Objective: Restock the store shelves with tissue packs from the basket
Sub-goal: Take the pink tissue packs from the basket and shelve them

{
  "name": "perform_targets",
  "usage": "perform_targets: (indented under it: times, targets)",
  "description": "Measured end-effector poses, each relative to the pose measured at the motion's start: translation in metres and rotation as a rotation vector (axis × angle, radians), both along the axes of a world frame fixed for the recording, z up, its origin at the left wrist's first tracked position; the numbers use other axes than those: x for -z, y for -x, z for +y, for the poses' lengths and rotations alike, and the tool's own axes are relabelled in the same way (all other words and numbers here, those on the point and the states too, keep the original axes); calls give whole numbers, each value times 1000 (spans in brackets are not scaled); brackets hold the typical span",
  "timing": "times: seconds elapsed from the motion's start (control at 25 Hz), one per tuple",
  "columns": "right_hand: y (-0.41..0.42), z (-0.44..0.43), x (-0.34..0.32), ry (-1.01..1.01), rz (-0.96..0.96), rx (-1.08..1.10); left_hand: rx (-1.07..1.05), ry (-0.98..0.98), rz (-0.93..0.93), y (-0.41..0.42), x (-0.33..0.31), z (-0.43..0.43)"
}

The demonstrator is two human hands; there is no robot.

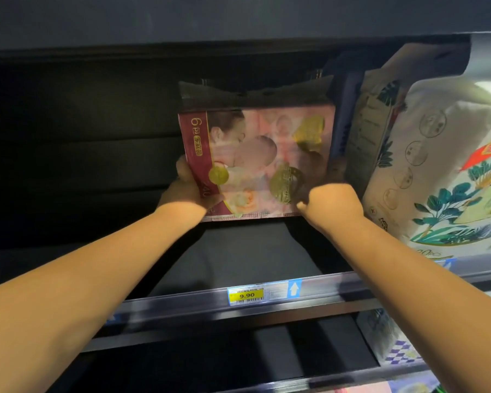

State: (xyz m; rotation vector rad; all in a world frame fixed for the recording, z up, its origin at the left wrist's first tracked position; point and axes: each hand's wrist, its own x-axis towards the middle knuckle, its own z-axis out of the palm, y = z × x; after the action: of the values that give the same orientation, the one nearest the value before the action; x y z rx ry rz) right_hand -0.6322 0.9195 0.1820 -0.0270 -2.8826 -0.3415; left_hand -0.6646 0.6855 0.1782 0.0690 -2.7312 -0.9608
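A pink and red tissue pack (257, 154) with gold seals stands upright deep on the dark shelf (238, 259). My left hand (186, 184) grips its lower left edge, thumb on the front. My right hand (333, 201) is curled at the pack's lower right corner, fingers tucked behind the side of the pack. The basket is not in view.
White tissue packs with green leaf print (448, 177) and darker packs (363, 129) crowd the right of the shelf. A price rail with a yellow 9.90 tag (246, 295) runs along the front edge. The shelf's left part is dark. Lower shelves hold more packs (391, 344).
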Motion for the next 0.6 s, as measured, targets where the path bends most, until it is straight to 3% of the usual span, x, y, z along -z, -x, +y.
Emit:
perform_targets:
  times: [0.12,0.32,0.6]
  targets:
    - [-3,-2,7,78,157,-112,-15,13,-4,1,0,9]
    - [1,0,5,69,-176,-83,-21,46,6,8,5,23]
    - [6,-1,3,23,-229,-71,9,111,-20,11,8,21]
